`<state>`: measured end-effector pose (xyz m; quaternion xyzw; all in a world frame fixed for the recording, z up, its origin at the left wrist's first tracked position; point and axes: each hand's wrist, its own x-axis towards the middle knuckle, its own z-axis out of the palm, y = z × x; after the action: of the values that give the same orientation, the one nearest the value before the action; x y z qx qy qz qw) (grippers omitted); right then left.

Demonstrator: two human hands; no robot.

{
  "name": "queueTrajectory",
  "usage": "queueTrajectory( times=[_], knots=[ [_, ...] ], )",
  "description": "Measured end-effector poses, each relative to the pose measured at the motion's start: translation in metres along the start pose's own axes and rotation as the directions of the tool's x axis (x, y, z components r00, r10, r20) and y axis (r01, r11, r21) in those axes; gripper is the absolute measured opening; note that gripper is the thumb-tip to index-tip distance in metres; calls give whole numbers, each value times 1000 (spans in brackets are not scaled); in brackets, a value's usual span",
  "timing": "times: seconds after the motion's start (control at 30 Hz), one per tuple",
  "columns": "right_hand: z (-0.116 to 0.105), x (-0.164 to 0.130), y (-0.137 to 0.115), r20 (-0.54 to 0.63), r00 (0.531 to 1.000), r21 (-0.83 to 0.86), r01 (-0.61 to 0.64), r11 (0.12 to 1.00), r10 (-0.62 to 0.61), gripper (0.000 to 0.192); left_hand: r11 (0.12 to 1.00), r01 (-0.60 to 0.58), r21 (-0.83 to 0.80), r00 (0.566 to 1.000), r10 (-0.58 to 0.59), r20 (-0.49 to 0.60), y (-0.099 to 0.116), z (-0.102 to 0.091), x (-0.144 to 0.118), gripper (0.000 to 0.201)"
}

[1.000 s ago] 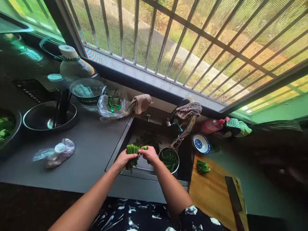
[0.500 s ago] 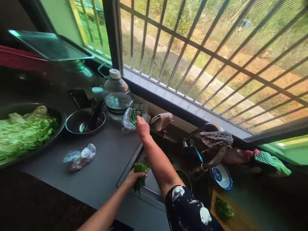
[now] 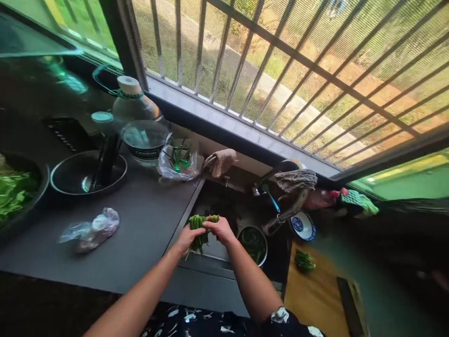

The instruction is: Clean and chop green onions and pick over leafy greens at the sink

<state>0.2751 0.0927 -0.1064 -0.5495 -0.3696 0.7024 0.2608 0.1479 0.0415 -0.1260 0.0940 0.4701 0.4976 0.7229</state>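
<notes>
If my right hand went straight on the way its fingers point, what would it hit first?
Most likely the bunch of green stems held in your left hand; the fingertips look right beside it, though depth is hard to judge here.

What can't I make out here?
Head view: The far fingers of the left hand, hidden behind the thin green stalk bundle.
Head view: The large, round, dark bowl of leafy greens, cut off by the left edge.
Head view: Contents of the white-topped clear plastic bag, too blurred.
</notes>
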Motion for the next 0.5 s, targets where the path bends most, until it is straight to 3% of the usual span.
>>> queueTrajectory(
  times=[0.1, 0.27, 0.5],
  knots=[
    [-11, -7, -4, -41, 999, 34, 20, 999, -18, 32, 999, 18, 51, 1000, -19, 20, 1, 7, -4, 48],
    [-29, -18, -3, 20, 999, 171, -43, 984, 40, 33, 993, 36, 110, 999, -35, -11, 0, 15, -10, 46],
    [-31, -28, 5, 26, 998, 196, -58, 979, 53, 34, 979, 5, 204, 1000, -2, -15, -10, 23, -13, 45]
  ],
)
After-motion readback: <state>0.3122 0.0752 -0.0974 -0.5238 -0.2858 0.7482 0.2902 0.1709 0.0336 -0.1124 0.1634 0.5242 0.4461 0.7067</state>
